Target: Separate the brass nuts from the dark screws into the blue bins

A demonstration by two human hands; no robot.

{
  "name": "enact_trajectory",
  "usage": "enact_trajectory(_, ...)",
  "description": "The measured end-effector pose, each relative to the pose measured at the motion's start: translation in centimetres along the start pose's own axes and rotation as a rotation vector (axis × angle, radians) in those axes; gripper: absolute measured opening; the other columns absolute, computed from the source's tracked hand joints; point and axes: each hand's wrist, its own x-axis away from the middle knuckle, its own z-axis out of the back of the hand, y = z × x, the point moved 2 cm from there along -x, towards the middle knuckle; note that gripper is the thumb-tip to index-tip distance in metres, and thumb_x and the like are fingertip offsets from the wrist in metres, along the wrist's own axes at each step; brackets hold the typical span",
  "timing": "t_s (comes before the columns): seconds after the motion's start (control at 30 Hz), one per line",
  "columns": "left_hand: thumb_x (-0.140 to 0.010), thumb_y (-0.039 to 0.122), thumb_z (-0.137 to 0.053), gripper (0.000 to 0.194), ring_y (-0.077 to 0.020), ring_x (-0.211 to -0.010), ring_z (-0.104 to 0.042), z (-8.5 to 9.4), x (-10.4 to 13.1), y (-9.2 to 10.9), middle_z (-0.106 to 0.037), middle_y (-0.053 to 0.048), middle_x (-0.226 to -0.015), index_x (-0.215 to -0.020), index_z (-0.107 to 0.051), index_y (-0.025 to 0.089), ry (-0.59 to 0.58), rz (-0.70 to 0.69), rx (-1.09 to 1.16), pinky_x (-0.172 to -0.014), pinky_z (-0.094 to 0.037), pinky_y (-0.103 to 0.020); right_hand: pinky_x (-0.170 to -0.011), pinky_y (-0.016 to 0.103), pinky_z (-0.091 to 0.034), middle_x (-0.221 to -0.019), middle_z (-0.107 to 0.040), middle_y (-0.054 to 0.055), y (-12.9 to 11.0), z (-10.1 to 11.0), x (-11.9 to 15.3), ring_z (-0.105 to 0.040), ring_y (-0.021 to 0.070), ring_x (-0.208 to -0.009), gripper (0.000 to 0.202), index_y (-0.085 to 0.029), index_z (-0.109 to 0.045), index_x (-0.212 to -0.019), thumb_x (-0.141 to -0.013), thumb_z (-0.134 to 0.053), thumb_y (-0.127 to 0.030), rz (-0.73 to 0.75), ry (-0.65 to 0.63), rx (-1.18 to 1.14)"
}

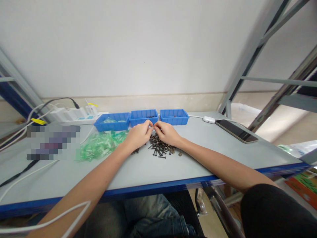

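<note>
My left hand (pixel 140 133) and my right hand (pixel 166 133) meet fingertip to fingertip above the table, both closed in a pinch. Whatever sits between the fingertips is too small to make out. Beneath and just in front of them lies a pile of dark screws (pixel 159 146), with a few brass-coloured pieces (pixel 180 154) at its right edge. Beside my left wrist spreads a heap of green clear plastic bags (pixel 99 145). Behind the hands stand a middle blue bin (pixel 144 114) and a right blue bin (pixel 174 115), each with a few small dark things inside.
A left blue bin (pixel 112 125) holds clear plastic. White power strips (pixel 74 115) with cables stand at the back left. A phone (pixel 236 131) and a white plug-like piece (pixel 209 119) lie at the right. Metal shelf posts (pixel 247 62) rise beyond the table's blue edge (pixel 158 187).
</note>
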Motion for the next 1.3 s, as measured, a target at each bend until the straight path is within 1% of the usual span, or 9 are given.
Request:
enact_trajectory(0.2, -0.090, 0.033, -0.031, 0.025, -0.0228, -0.079, -0.063, -0.11, 0.00, -0.08, -0.067, -0.005, -0.085, -0.100, -0.051, 0.021, -0.005, 0.020, -0.025, -0.063, -0.040, -0.028, -0.060, 0.022, -0.036, -0.074, -0.058, 0.002, 0.02, 0.01, 0.14, -0.052, 0.0129, -0.064, 0.010, -0.017, -0.051, -0.092, -0.085, -0.045, -0.022, 0.012, 0.017, -0.058)
enact_trajectory(0.4, -0.091, 0.033, -0.027, 0.028, -0.0230, -0.080, -0.063, -0.20, 0.02, 0.00, -0.066, -0.006, -0.084, -0.097, -0.052, 0.021, -0.021, 0.016, -0.038, -0.067, -0.040, -0.029, -0.061, 0.023, -0.036, -0.076, -0.058, 0.003, -0.05, 0.05, 0.12, -0.052, 0.0135, -0.066, 0.008, -0.017, -0.051, -0.088, -0.085, -0.044, -0.019, 0.023, 0.040, -0.045)
enact_trajectory(0.6, -0.091, 0.035, -0.025, 0.035, -0.0229, -0.080, -0.062, 0.03, 0.02, 0.16, -0.067, -0.008, -0.084, -0.083, -0.056, 0.020, -0.052, 0.021, -0.066, -0.067, -0.040, -0.029, -0.062, 0.024, -0.036, -0.075, -0.058, 0.003, 0.06, -0.06, 0.03, -0.051, 0.0141, -0.066, 0.012, -0.018, -0.050, -0.087, -0.088, -0.039, -0.021, 0.018, 0.032, -0.034)
enact_trajectory(0.67, -0.091, 0.035, -0.026, 0.035, -0.0226, -0.081, -0.062, 0.03, 0.02, 0.23, -0.067, -0.008, -0.085, -0.082, -0.057, 0.020, -0.052, 0.008, -0.080, -0.067, -0.040, -0.028, -0.062, 0.024, -0.035, -0.075, -0.057, 0.003, 0.08, -0.09, 0.01, -0.051, 0.0142, -0.066, 0.014, -0.018, -0.050, -0.086, -0.089, -0.038, -0.021, 0.015, 0.027, -0.021)
enact_trajectory(0.73, -0.091, 0.035, -0.027, 0.033, -0.0227, -0.081, -0.063, -0.04, 0.02, 0.23, -0.067, -0.007, -0.085, -0.085, -0.056, 0.020, -0.045, 0.002, -0.087, -0.066, -0.040, -0.028, -0.062, 0.024, -0.035, -0.074, -0.057, 0.003, 0.11, -0.12, 0.00, -0.051, 0.0143, -0.066, 0.015, -0.018, -0.050, -0.085, -0.089, -0.037, -0.021, 0.011, 0.022, -0.007)
enact_trajectory(0.87, -0.091, 0.036, -0.030, 0.028, -0.0227, -0.080, -0.063, -0.17, 0.05, 0.14, -0.067, -0.005, -0.086, -0.101, -0.051, 0.022, -0.013, 0.008, -0.035, -0.064, -0.040, -0.028, -0.061, 0.024, -0.033, -0.072, -0.056, 0.002, 0.20, -0.23, 0.00, -0.051, 0.0149, -0.065, 0.017, -0.018, -0.050, -0.083, -0.090, -0.035, -0.022, -0.002, 0.008, 0.036)
enact_trajectory(0.93, -0.091, 0.036, -0.029, 0.028, -0.0231, -0.081, -0.063, -0.21, 0.05, 0.12, -0.067, -0.005, -0.086, -0.105, -0.049, 0.022, -0.007, 0.010, -0.009, -0.065, -0.041, -0.029, -0.060, 0.024, -0.032, -0.070, -0.056, 0.002, 0.21, -0.30, -0.02, -0.051, 0.0151, -0.064, 0.018, -0.018, -0.049, -0.082, -0.091, -0.035, -0.023, -0.005, -0.001, 0.055)
enact_trajectory(1.13, -0.092, 0.033, -0.025, 0.029, -0.0229, -0.078, -0.063, -0.38, -0.04, 0.09, -0.067, -0.007, -0.084, -0.101, -0.049, 0.020, -0.060, 0.031, 0.022, -0.067, -0.041, -0.030, -0.062, 0.024, -0.034, -0.073, -0.057, 0.003, -0.13, -0.11, 0.04, -0.052, 0.0145, -0.067, 0.017, -0.018, -0.051, -0.083, -0.090, -0.037, -0.022, -0.002, -0.020, 0.033)
enact_trajectory(1.3, -0.092, 0.033, -0.023, 0.029, -0.0234, -0.079, -0.063, -0.35, -0.06, -0.07, -0.067, -0.007, -0.085, -0.100, -0.049, 0.020, -0.049, 0.048, 0.002, -0.066, -0.041, -0.030, -0.062, 0.023, -0.036, -0.076, -0.059, 0.003, -0.25, 0.18, 0.25, -0.052, 0.0136, -0.066, 0.010, -0.017, -0.051, -0.090, -0.086, -0.043, -0.022, 0.036, 0.014, -0.011)
